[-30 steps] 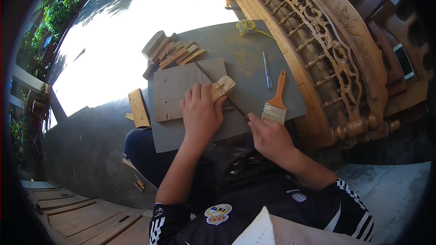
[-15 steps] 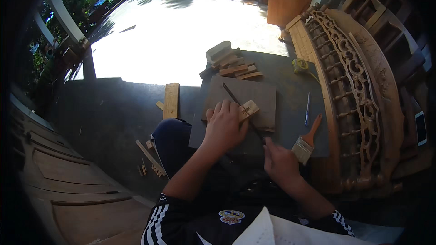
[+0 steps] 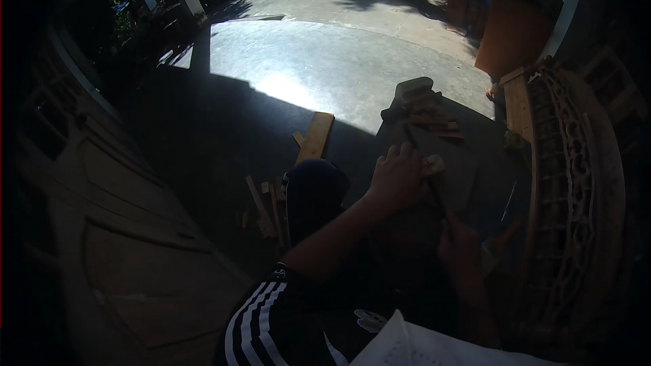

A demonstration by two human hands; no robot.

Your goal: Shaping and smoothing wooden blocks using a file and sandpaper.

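Note:
Under my left hand (image 3: pixel 400 177) a small pale wood block (image 3: pixel 433 165) is pinned; my fingers curl over its left side. A long thin dark file (image 3: pixel 436 196) runs slantwise across the block, its far end beyond my left hand. My right hand (image 3: pixel 462 249) is closed round the file's near end. Beneath them lies a flat brown board (image 3: pixel 458 156), dim in shadow. To the right of my right hand sits a paintbrush with an orange handle (image 3: pixel 508 234), and a pen (image 3: pixel 508 201) lies a little farther off.
Wood offcuts (image 3: pixel 434 120) are piled behind the board. A yellow tape measure (image 3: pixel 513 141) sits at the right, before a carved wooden panel (image 3: pixel 576 163). At left on the floor are a plank (image 3: pixel 317 137) and several scraps (image 3: pixel 260 209). My knee (image 3: pixel 315 179) rises beside the board.
The view has swung left and darkened, so everything sits farther right in the picture. Both hands keep their holds on the wood block and the file.

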